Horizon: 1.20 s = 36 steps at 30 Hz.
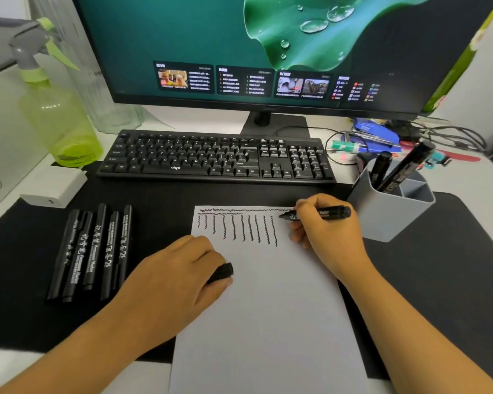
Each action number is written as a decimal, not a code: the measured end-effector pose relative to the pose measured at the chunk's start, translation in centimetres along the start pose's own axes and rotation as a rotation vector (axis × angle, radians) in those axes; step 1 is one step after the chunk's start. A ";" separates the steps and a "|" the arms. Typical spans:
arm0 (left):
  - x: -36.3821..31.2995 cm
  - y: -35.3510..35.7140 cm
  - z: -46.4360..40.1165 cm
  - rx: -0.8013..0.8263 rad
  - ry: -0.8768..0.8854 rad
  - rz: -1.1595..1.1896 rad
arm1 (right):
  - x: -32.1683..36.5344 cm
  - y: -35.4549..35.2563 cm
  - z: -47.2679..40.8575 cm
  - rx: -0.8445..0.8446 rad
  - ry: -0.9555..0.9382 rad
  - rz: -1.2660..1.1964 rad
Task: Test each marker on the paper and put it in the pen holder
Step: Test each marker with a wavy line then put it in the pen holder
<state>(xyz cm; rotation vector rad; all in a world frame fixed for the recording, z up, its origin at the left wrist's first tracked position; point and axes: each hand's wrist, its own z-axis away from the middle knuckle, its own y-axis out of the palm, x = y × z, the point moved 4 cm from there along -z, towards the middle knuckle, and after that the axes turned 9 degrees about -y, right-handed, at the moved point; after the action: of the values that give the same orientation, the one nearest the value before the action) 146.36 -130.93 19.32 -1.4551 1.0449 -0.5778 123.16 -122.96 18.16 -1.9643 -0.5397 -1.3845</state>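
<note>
A white desk [182, 116] carries a black mat [160, 200]. On the mat, the paper [268, 308] lies under both hands, a row of black markers [91, 251] just left of the left hand [180, 271], the grey pen holder [390, 211] just right of the right hand [328, 231], and a keyboard [217, 157] beyond both hands. Left of the keyboard stands a green spray bottle [57, 115].

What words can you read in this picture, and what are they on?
"aigo": on the keyboard, front edge.
"Permanent Marker": on the markers on the mat; their Chinese characters are too blurry to read.
"Marker": on the marker in the right hand.
Monitor text and key letters: too small to read.
The cap in the left hand: no words showing.
</note>
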 end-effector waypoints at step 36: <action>0.2 0.1 0.1 -0.010 0.001 0.011 | -0.4 -0.1 0.7 0.006 0.045 -0.031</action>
<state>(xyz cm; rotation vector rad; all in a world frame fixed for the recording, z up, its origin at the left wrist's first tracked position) 146.51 -130.99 19.20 -1.4575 1.0576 -0.5666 123.38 -122.37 17.71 -1.9232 -0.5543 -1.4410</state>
